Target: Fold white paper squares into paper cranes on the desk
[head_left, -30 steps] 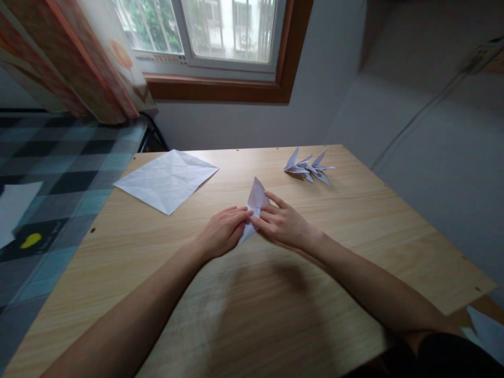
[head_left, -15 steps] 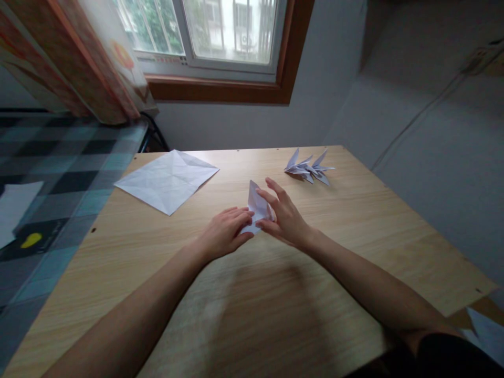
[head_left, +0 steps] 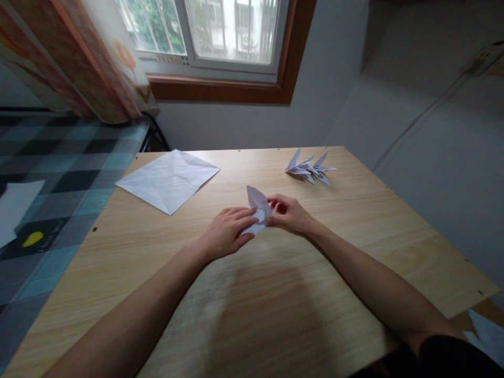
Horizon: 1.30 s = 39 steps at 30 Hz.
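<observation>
A small folded white paper piece (head_left: 258, 206) lies on the wooden table (head_left: 299, 294), its pointed tip raised. My left hand (head_left: 226, 232) presses its near left part with fingers together. My right hand (head_left: 289, 212) has its fingers curled and pinches the paper's right edge. Both hands meet at the paper near the middle of the table.
A creased square white sheet (head_left: 168, 178) lies flat at the table's far left. Finished folded paper figures (head_left: 310, 169) sit at the far right. A checked bedcover (head_left: 51, 178) lies left of the table. Another white paper (head_left: 486, 331) shows at the lower right corner.
My right hand has gone from spread fingers over the paper to a curled pinch on its right edge. The paper's tip has shifted slightly left. My left hand has hardly moved.
</observation>
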{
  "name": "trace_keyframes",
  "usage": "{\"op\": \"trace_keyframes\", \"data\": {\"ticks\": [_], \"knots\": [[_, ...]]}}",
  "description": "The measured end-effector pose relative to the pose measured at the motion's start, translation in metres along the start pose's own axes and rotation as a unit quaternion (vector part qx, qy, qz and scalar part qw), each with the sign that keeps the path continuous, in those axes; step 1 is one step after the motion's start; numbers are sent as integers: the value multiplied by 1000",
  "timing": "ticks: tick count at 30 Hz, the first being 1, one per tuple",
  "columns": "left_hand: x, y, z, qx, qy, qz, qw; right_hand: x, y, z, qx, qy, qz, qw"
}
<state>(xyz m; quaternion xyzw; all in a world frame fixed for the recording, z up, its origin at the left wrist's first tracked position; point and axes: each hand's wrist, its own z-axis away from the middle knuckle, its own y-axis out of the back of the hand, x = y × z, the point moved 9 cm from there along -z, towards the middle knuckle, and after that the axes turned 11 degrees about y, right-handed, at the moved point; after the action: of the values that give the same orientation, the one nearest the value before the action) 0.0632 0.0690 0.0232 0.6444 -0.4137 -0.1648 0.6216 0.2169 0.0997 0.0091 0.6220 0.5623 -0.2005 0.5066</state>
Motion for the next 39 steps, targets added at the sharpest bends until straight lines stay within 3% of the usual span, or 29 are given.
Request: {"op": "trace_keyframes", "data": {"ticks": [8, 15, 19, 23, 31, 34, 39], "knots": [[2, 4, -1, 1, 11, 20, 1000, -17, -9, -4, 21, 30, 132, 991], [6, -2, 1, 12, -21, -34, 999, -26, -8, -3, 31, 55, 257, 964], [6, 3, 1, 27, -9, -23, 999, -27, -9, -2, 25, 85, 267, 960], [-10, 19, 0, 108, 81, 2, 991, -30, -14, 1, 5, 119, 249, 961], [-8, 21, 3, 133, 82, -46, 987, -43, -30, 13, -82, 201, 281, 935], [-5, 18, 2, 116, 57, -36, 991, -48, -33, 15, -99, 206, 280, 932], [-3, 4, 0, 35, 41, -8, 999, -49, -42, 17, -133, 170, 313, 925]]}}
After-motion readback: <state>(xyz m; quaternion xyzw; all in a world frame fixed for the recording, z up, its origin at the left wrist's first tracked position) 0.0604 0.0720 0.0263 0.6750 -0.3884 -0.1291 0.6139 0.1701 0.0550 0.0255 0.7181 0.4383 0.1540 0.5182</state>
